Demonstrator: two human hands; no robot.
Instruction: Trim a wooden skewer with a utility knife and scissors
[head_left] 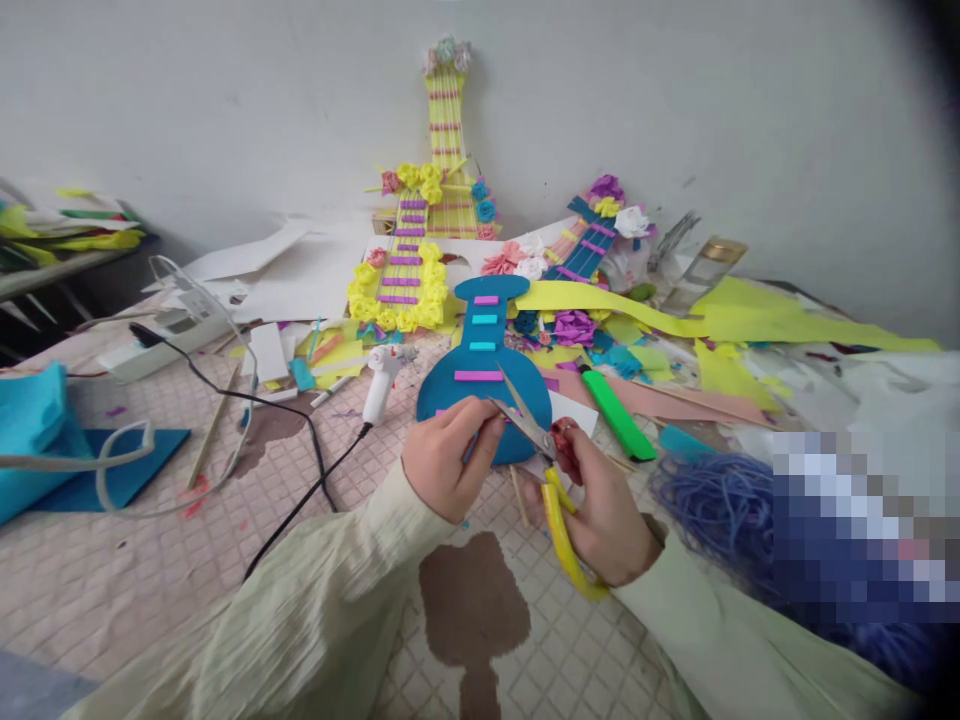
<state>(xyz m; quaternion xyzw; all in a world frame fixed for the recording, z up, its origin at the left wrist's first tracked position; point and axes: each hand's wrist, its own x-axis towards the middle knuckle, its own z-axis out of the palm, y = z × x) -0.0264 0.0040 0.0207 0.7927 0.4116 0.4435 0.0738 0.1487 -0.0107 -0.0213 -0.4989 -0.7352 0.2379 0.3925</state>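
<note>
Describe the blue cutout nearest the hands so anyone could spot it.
Before the pale wall is a cluttered table. At its middle, just beyond the left hand, is a blue guitar-shaped cutout. Unlike the flower-trimmed guitars behind, it shows only purple and turquoise strips.

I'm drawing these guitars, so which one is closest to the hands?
The round-bodied blue guitar, partly hidden behind the left hand; the others are farther back and have flowers on them.
</note>
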